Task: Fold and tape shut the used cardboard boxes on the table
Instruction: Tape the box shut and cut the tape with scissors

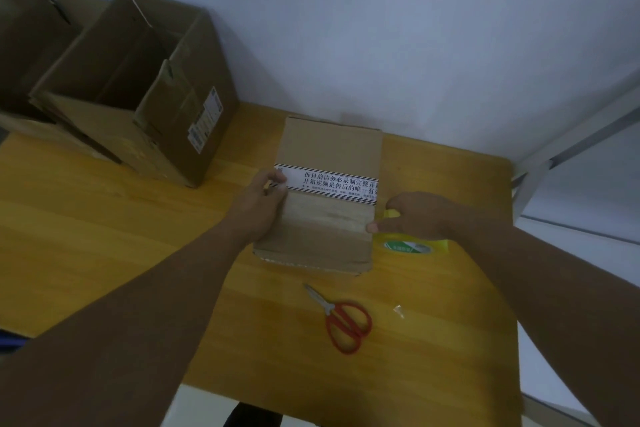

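A closed cardboard box lies flat in the middle of the wooden table, with a white printed tape band across its top. My left hand grips the box's left edge, fingers curled over the end of the band. My right hand holds a yellow tape roll at the box's right edge, its thumb pressing on the box top. A strip of clear tape seems to lie across the box between my hands.
Red-handled scissors lie near the table's front edge. A large open cardboard box stands at the back left, with another box behind it. A small scrap of clear tape lies right of the scissors. A white wall rises behind.
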